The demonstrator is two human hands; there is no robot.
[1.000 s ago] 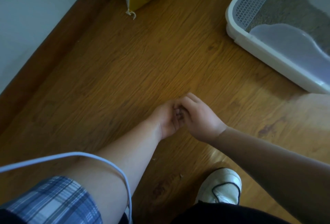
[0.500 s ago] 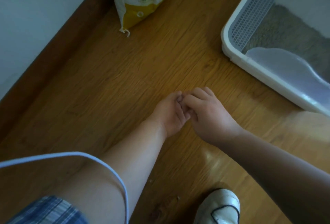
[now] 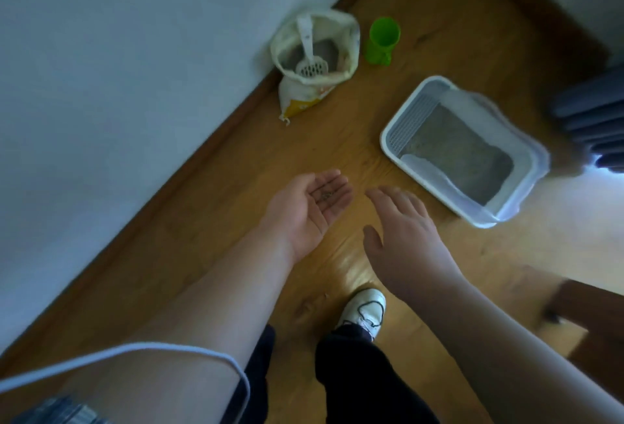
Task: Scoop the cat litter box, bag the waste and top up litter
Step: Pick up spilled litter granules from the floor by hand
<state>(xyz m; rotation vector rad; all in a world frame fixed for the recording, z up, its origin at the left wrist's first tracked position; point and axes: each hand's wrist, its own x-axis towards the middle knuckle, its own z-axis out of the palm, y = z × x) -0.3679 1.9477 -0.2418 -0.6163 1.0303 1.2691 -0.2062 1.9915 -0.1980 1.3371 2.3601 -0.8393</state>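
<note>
- Head view, two hands: one left hand (image 3: 310, 202) lies palm up, fingers straight and together, clenching nothing; a small cluster of dark litter granules (image 3: 326, 194) rests loose at the base of its fingers, too small and blurred to count
- One right hand (image 3: 401, 234) hovers just beside the left, on its right side, palm down; its fingers are spread and relaxed, it is released and carries nothing; the two hands are apart, not touching
- One litter box (image 3: 407, 106), white-rimmed, stands on the wooden floor (image 3: 219, 221) beyond the right hand and to its right, well apart from both hands; grey litter (image 3: 462, 157) fills its middle, and a slotted grid runs along the side nearest the left hand
- One litter bag (image 3: 304, 99), white and yellow, stands open-topped against the wall, beyond the left hand's fingertips and well apart from them; one white slotted scoop (image 3: 309, 55) stands inside it, handle up
- One green cup (image 3: 383, 40) stands just to the right of the bag, farther from the hands than the bag
- One white shoe (image 3: 366, 309) is on the floor below the right wrist; one white cable (image 3: 169, 349) curves across the left forearm
</note>
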